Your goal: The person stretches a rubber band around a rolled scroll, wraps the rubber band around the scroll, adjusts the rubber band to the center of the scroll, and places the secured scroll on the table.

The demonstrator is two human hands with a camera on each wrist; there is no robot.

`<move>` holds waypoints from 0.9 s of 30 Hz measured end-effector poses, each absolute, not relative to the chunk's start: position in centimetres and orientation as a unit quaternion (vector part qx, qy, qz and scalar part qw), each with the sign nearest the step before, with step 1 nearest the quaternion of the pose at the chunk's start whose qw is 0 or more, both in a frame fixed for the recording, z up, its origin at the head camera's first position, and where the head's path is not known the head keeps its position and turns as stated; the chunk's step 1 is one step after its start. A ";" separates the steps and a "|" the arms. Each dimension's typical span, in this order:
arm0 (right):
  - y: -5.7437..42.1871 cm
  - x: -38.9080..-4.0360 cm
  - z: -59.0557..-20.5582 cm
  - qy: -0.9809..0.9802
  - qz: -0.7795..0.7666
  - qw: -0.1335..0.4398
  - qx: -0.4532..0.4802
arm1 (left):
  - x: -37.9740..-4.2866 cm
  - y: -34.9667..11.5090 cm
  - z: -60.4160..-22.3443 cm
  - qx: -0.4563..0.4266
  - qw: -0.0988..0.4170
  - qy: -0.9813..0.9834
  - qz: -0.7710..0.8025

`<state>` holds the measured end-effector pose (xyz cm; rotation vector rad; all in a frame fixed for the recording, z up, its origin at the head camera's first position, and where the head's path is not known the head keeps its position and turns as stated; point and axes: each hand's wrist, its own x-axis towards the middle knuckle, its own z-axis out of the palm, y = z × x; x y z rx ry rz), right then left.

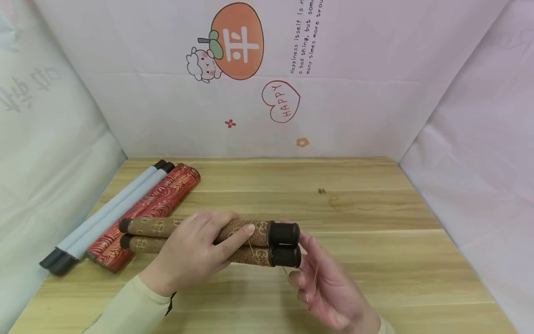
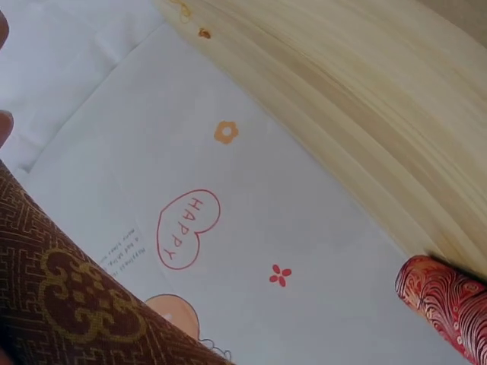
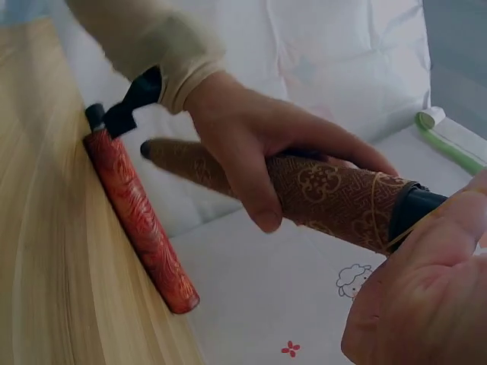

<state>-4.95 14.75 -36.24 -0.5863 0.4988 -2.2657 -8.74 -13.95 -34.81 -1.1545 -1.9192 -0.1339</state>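
A brown brocade scroll [image 1: 263, 232], rolled up on two rods with black end knobs [image 1: 285, 234], lies crosswise in front of me, held up over the table. My left hand [image 1: 200, 246] grips it around the middle, thumb along the near side. A thin yellow rubber band [image 3: 374, 201] circles the scroll close to its right end. From there the band stretches to my right hand [image 1: 329, 287], whose curled fingers hold it beside the black knobs. In the left wrist view only the scroll's patterned cloth [image 2: 91, 300] shows large in the corner.
To the left on the wooden table [image 1: 417, 260] lie a red patterned scroll [image 1: 160, 199] and a light blue one [image 1: 108, 211], side by side. A small brown bit [image 1: 321, 190] and a loose yellow band [image 1: 334, 202] lie farther back. White printed sheets [image 1: 354, 111] wall the table in.
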 end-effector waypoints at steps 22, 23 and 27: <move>13.6 -6.8 -35.6 0.649 -0.711 0.264 -0.063 | -8.3 -12.9 -34.4 -0.465 0.462 -0.754 0.037; 13.6 -6.9 -35.5 0.652 -0.707 0.265 -0.063 | -8.3 -12.9 -34.4 -0.464 0.463 -0.754 0.038; 13.5 -7.3 -35.6 0.653 -0.706 0.268 -0.061 | -8.2 -12.7 -34.3 -0.459 0.467 -0.755 0.045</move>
